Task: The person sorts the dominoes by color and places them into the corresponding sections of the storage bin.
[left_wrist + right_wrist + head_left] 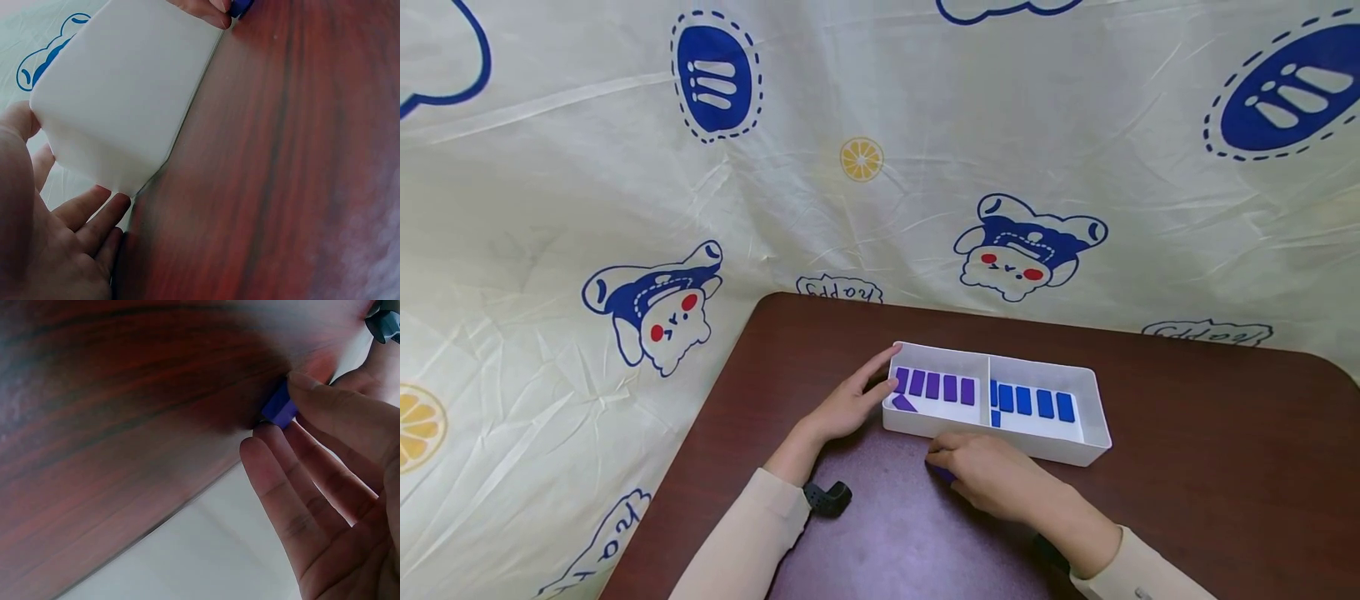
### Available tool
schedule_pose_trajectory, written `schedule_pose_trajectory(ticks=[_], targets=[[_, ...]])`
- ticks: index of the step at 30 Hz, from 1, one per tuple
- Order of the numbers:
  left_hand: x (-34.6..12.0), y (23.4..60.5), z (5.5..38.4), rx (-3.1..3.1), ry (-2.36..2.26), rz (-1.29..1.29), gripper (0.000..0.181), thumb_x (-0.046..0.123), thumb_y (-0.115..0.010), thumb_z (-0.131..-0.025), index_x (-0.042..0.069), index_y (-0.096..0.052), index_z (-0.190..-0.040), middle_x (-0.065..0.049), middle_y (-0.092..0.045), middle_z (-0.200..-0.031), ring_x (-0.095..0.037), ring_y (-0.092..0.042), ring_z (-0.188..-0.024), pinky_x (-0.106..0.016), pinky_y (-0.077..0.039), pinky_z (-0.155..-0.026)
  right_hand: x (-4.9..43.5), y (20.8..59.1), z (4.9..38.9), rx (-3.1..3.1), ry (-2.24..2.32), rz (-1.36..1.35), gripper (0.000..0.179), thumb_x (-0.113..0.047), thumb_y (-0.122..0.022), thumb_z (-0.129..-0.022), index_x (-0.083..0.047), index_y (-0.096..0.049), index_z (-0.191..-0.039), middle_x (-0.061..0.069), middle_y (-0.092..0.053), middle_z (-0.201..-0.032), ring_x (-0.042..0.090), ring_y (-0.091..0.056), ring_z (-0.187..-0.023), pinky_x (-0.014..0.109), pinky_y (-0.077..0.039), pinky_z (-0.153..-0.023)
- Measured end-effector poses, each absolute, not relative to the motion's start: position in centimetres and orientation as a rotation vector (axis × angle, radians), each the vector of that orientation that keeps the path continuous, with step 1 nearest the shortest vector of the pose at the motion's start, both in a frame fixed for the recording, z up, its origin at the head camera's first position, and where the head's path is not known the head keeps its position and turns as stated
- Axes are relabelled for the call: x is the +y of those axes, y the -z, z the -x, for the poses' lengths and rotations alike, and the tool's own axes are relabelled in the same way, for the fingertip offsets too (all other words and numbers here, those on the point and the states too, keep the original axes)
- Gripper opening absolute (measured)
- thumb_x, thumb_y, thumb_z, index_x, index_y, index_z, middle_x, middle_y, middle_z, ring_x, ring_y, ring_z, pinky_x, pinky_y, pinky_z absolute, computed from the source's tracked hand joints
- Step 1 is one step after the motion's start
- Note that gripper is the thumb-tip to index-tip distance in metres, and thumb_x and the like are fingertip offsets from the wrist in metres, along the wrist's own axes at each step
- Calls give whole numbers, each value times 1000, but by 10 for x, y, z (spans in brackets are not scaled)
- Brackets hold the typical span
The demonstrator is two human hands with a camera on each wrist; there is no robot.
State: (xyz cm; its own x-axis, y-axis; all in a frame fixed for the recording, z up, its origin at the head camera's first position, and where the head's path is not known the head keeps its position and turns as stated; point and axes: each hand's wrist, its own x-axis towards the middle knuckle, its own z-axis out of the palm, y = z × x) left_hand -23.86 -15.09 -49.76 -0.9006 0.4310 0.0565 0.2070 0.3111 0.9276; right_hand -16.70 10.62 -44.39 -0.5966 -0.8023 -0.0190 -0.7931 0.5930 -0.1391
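Note:
A white two-compartment box stands on the table. Several purple tiles lie inside its left compartment, mostly in a row, with one slanted tile at the front left corner. Blue tiles line the right compartment, close to the divider at one end. My left hand rests with spread fingers against the box's left end, its thumb at the rim. Just in front of the box, low over the table, my right hand pinches a blue-purple tile between thumb and fingers. Part of that tile is hidden by the fingers.
The dark brown table has a rounded far edge. A white patterned cloth hangs behind and to the left of it. A black wrist strap is on the left wrist.

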Motion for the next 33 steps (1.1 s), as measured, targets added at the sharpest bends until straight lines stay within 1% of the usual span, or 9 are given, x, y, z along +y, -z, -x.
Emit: schedule_pose_trajectory(ticks=[9, 15, 21, 26, 29, 33], targets=[[-150, 499, 239, 2377, -1629, -589, 58, 41, -51, -109, 49, -26, -161, -2, -38, -166, -24, -39, -152, -53, -33, -123, 107, 444, 167, 2724, 168, 1367, 36, -11, -84, -85, -8, -78, -120, 4, -70, -115, 17, -69, -100, 35, -60, -91], [-150, 499, 239, 2368, -1632, -587, 58, 40, -51, -109, 49, -27, -161, -1, -37, -166, -24, -38, -153, -53, -33, -123, 107, 442, 167, 2705, 195, 1352, 37, -13, -84, -86, -8, -77, -122, 3, -70, -116, 16, -69, -100, 34, -60, -89], [-150, 498, 240, 2384, -1632, -585, 58, 40, -52, -109, 46, -28, -162, -1, -38, -166, -24, -39, -153, -54, -32, -124, 107, 437, 167, 2689, 238, 1364, 36, -14, -86, -85, -8, -77, -119, 2, -68, -115, 13, -67, -97, 33, -60, -88], [-151, 499, 240, 2373, -1637, -594, 58, 40, -51, -109, 47, -27, -161, 0, -39, -166, -23, -39, -152, -53, -33, -123, 107, 432, 166, 2672, 284, 1357, 36, -14, -86, -84, -9, -77, -118, 1, -67, -114, 12, -65, -97, 32, -59, -89], [-151, 499, 241, 2368, -1639, -598, 58, 39, -51, -109, 46, -27, -162, -1, -40, -165, -23, -40, -151, -52, -34, -122, 107, 430, 166, 2679, 284, 1373, 36, -15, -87, -84, -9, -77, -118, 0, -67, -114, 12, -65, -98, 32, -59, -89], [-151, 499, 240, 2366, -1640, -587, 58, 40, -51, -109, 49, -27, -161, 0, -39, -165, -22, -41, -151, -53, -34, -122, 106, 427, 166, 2690, 263, 1388, 35, -16, -87, -84, -10, -77, -117, 1, -66, -115, 13, -65, -99, 32, -59, -89]])
